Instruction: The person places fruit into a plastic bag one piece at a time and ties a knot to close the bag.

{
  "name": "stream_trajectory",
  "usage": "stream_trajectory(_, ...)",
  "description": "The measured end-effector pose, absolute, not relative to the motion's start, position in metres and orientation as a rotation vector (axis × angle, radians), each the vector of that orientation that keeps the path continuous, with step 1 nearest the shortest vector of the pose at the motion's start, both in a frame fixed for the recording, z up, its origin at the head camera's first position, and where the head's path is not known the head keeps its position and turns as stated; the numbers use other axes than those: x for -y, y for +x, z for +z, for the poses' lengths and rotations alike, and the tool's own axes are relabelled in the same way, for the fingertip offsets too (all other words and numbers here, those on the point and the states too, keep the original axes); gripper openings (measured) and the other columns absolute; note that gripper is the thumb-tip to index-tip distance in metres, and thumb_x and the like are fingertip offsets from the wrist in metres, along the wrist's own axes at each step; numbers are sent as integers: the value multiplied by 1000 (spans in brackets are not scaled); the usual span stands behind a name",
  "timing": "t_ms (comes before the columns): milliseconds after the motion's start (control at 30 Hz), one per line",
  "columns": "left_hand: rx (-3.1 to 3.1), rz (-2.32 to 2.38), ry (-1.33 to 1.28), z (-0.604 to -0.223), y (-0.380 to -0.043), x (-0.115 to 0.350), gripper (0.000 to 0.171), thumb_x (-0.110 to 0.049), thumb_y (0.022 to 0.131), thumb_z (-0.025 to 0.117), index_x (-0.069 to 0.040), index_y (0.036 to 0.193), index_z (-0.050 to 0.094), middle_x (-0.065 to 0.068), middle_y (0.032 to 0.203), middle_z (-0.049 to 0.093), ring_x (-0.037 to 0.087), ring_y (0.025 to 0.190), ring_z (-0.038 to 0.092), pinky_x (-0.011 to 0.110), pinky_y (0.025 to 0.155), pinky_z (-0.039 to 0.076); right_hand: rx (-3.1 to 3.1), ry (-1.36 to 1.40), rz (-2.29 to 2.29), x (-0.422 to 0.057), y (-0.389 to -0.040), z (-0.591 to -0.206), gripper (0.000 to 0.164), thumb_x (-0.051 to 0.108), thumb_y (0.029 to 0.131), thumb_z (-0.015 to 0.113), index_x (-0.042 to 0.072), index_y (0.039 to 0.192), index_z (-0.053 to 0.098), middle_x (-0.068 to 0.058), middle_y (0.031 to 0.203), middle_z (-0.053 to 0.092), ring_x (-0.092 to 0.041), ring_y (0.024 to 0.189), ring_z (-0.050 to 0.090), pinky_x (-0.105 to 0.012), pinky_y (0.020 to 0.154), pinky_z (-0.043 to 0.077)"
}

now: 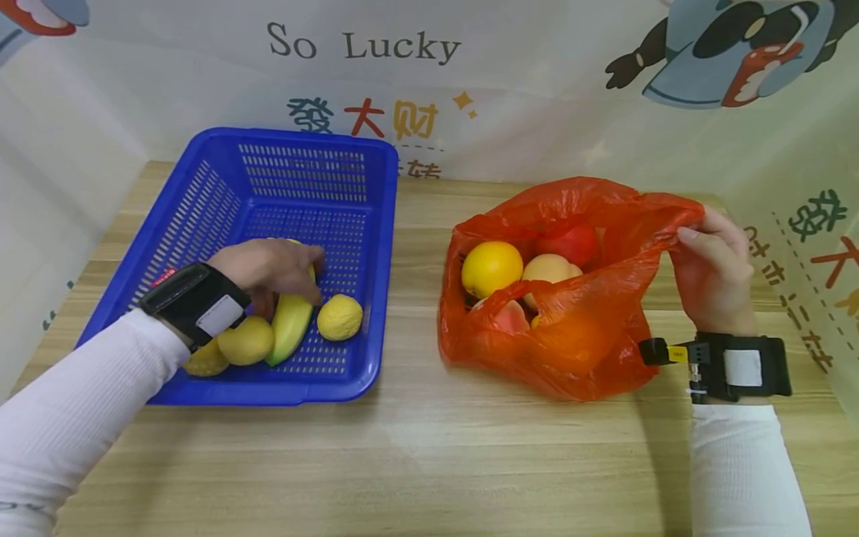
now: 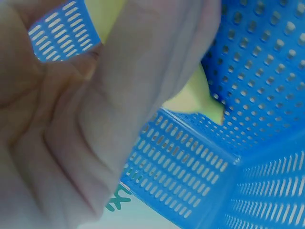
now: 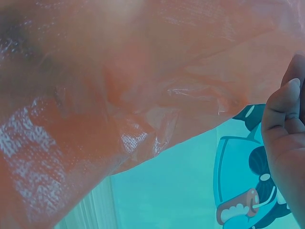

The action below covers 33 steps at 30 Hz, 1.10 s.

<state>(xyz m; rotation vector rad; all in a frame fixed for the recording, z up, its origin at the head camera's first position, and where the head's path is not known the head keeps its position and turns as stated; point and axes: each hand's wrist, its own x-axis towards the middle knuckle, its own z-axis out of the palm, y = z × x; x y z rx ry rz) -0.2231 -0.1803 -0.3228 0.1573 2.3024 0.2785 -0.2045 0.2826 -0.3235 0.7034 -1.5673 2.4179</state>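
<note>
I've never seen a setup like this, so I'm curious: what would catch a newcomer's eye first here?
Probably the crinkled orange-red plastic bag on the right of the wood-grain table, its rim pinched by the person's right hand and a smooth round yellow fruit showing inside. Next might come the large, slotted blue plastic basket on the left, where the left hand holds a long yellow-green banana.
</note>
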Motion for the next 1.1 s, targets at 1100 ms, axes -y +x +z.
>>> stream_trajectory(1100, -2888, 329, 242, -256, -224, 171, 69, -44, 89, 59, -3, 142, 44, 20, 115, 61, 32, 88, 58, 41, 70, 46, 1568, 670, 2401, -285, -202, -321, 31, -6, 91, 37, -14, 101, 65, -14, 90, 70, -23, 81, 61, -29, 81, 53)
